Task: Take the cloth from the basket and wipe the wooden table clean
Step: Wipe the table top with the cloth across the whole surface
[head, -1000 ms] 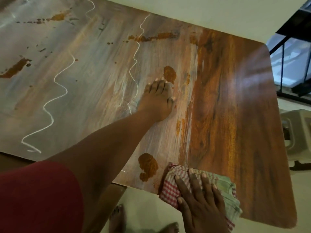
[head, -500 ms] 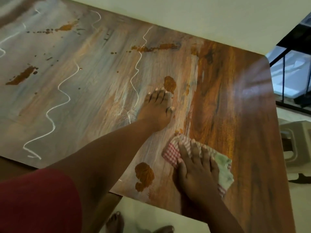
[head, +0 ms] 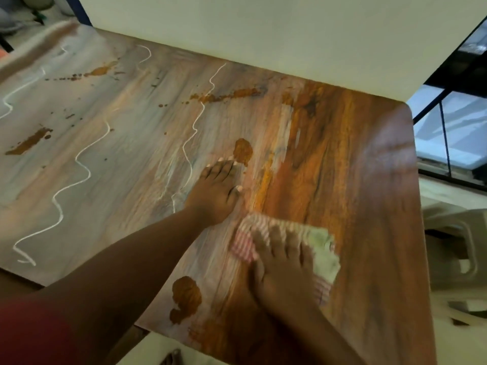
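The wooden table (head: 369,180) fills the view; its right part looks dark and glossy, its left part is streaked grey. My right hand (head: 284,272) presses flat on a folded red-checked and pale green cloth (head: 322,250) near the table's front right. My left hand (head: 216,191) rests flat on the table just left of it, fingers together, holding nothing. Brown stains lie by my left fingertips (head: 243,151), near the front edge (head: 185,296) and farther left (head: 29,142). White wavy lines (head: 81,164) cross the grey part. No basket is in view.
A pale wall (head: 263,30) runs along the table's far edge. A light plastic stool (head: 458,246) stands right of the table, with a dark railing (head: 445,138) behind it. A bare foot (head: 171,359) shows on the floor below the front edge.
My right hand has pushed the cloth away from the front edge, up the table toward my left hand. My left hand has stayed planted.
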